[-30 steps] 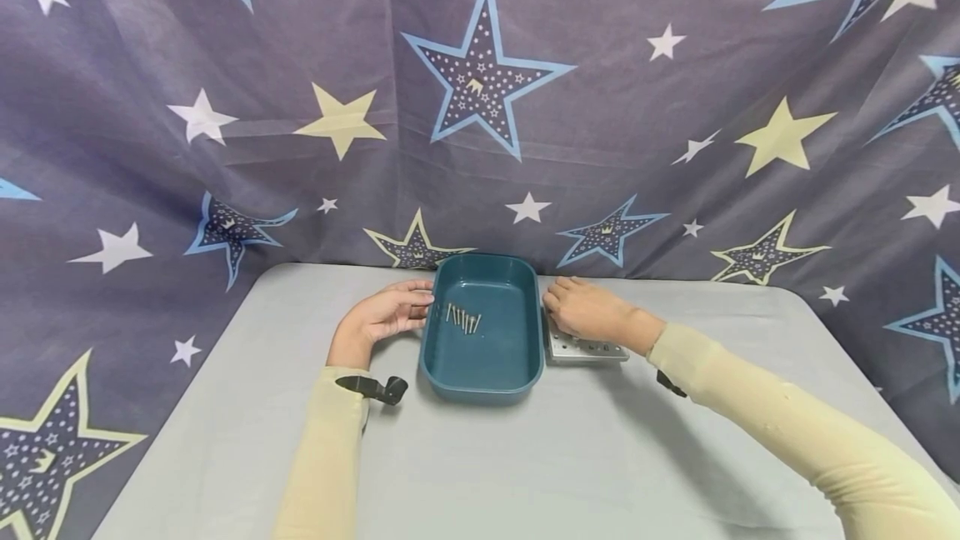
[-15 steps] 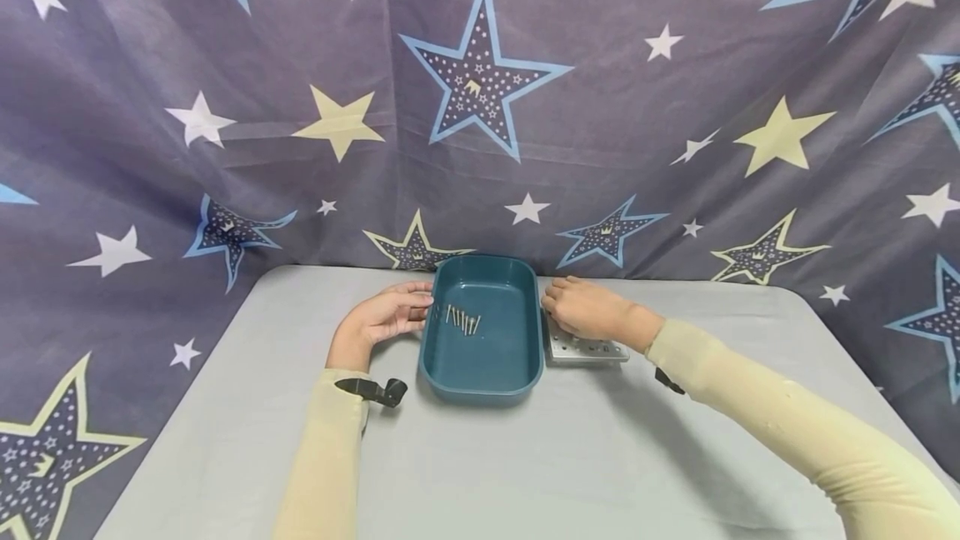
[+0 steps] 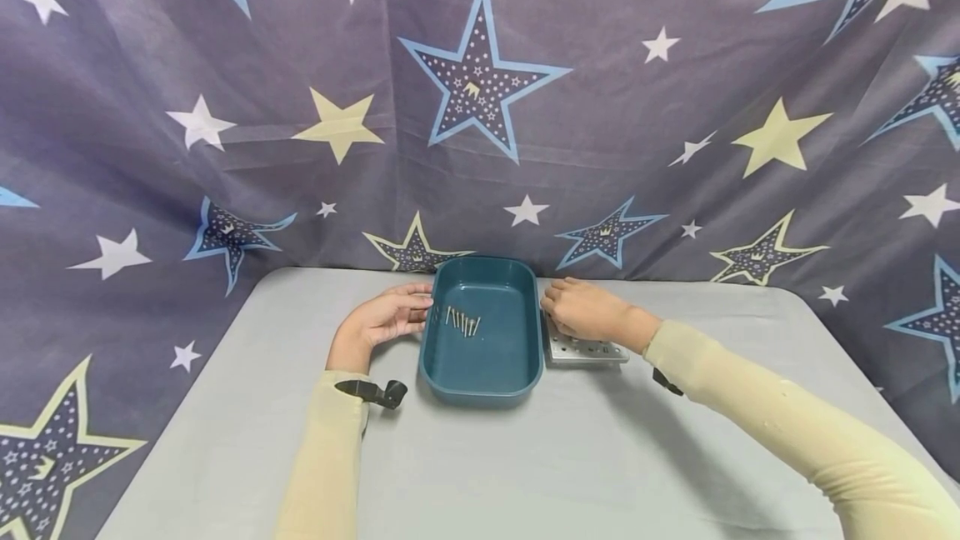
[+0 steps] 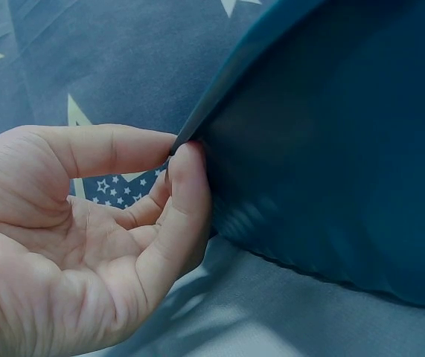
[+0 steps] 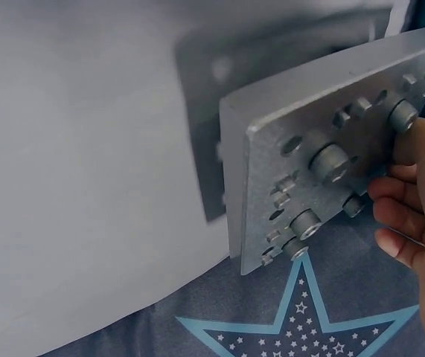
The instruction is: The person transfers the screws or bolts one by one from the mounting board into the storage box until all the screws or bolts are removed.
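Observation:
A teal rectangular tray (image 3: pixel 487 361) stands at the back of the table, with several thin brass-coloured screws (image 3: pixel 463 321) in its left half. My left hand (image 3: pixel 388 315) pinches its left rim between thumb and fingertips, as the left wrist view shows close up. Right of the tray lies a thick silver metal plate (image 5: pixel 272 171) with holes, several large bolts (image 5: pixel 330 162) and small screws. My right hand (image 3: pixel 588 308) is over the plate's left part. Its thumb and curled fingers (image 5: pixel 398 216) pinch a bolt there, mostly hidden by them.
A pale cloth covers the table (image 3: pixel 465 473). Right behind the tray hangs a purple-grey curtain (image 3: pixel 615 123) printed with stars. A black strap (image 3: pixel 371 390) circles the left wrist.

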`<state>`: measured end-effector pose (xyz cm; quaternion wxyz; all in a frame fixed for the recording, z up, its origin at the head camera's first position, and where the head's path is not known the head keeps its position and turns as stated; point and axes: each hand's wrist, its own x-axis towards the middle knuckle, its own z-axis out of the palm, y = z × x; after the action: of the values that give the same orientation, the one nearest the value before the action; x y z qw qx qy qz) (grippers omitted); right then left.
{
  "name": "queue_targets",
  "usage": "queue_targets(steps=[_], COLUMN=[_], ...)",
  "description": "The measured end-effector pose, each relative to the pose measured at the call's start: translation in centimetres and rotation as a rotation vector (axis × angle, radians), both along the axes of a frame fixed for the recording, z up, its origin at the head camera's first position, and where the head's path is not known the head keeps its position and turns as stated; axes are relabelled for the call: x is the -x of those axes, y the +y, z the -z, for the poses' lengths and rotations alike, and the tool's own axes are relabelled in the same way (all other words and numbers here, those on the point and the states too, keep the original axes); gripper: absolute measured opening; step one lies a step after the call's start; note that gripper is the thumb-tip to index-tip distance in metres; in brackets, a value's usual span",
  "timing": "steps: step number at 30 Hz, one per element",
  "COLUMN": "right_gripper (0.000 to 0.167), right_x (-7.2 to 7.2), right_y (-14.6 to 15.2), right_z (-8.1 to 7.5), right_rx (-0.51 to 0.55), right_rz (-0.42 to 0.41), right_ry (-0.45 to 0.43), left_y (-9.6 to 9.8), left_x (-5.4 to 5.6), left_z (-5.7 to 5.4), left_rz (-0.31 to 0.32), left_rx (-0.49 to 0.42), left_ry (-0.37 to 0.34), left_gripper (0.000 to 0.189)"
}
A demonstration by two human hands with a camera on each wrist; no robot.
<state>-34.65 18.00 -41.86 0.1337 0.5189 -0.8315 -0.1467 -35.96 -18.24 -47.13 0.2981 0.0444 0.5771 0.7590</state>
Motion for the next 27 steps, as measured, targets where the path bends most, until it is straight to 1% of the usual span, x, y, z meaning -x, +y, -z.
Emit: queue_targets(steps=[5,8,16,27], right_gripper=[0.012,0.013,0.012,0.025], right_x=[-0.12,-0.22,-0.32,-0.57], right_y=[-0.12,-0.22,-0.44,-0.51], right_z=[-0.07,-0.09,-0.1,-0.46], right_rx=[-0.041,-0.056,-0.052,-0.04], right_rz=[0.026,0.04,0.055,0.085], right_ry=[-0.012,-0.018,-0.014,-0.011], left_y=[0.09,0.11,0.03,-0.05], left_x=[-0.07,-0.08,-0.04,-0.03], left_z=[0.0,0.05,0.03,0.1], left_rz=[-0.005,0.003,0.002,-0.008], left_rx=[-0.005,-0.008,-0.014,-0.001], left_ry=[-0.011,-0.006,-0.01,-0.003], left_gripper=[0.026,0.026,0.024,0.022])
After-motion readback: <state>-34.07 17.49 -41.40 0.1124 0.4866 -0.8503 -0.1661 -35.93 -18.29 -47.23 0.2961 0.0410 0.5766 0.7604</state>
